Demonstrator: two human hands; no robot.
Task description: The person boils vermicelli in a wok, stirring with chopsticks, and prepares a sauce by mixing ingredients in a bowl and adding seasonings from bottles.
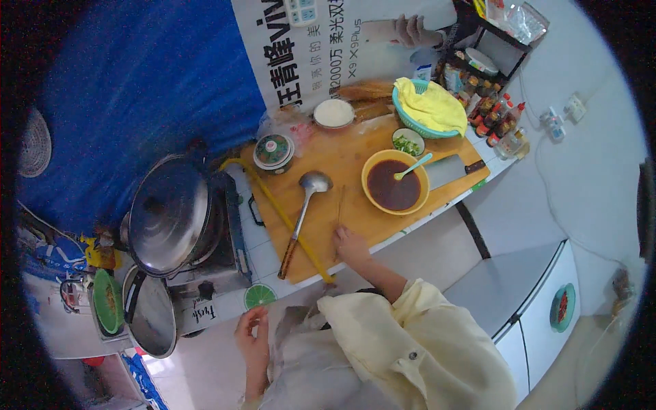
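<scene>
My right hand (351,245) is closed on a pair of thin chopsticks (340,207) over the front part of a wooden cutting board (312,225). My left hand (252,328) hangs before the counter's edge with bent fingers and nothing in it. Left of the chopsticks lies a metal ladle (303,215), beside a long yellow strip (277,202). To their right a yellow bowl (367,188) holds dark liquid (390,187) and a pale spoon (417,163). A cleaver (446,171) lies partly hidden behind that bowl. Chopped greens fill a small bowl (408,142) at the back.
A lidded pot (169,215) stands on the stove at left, near an empty metal pan (151,312). Behind are a lidded jar (273,152), a bowl of white contents (333,113) and a teal basket (428,128) with a yellow cloth (430,107). Sauce bottles (497,115) crowd the far right.
</scene>
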